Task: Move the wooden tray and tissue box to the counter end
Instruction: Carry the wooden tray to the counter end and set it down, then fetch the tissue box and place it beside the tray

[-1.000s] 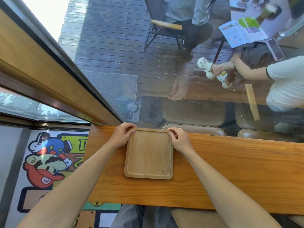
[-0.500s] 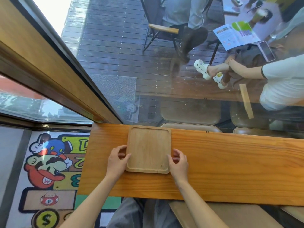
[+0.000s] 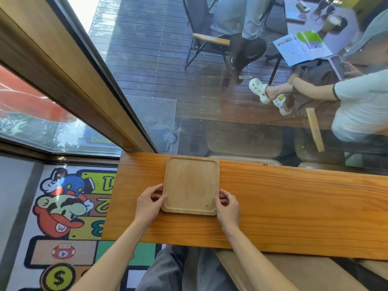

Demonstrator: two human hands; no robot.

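Observation:
The square wooden tray lies flat near the left end of the orange wooden counter, its far edge by the glass. My left hand holds the tray's left side at the near corner, fingers curled against the rim. My right hand grips the right side at the near corner in the same way. No tissue box is in view.
A glass window rises right behind the counter, with people seated at a table outside. The counter's left end stops above a cartoon rug. A wooden bench sits under the counter's near edge, beside my legs.
My hands have slid from the tray's far corners back to its near corners. The tray stays in about the same spot on the counter.

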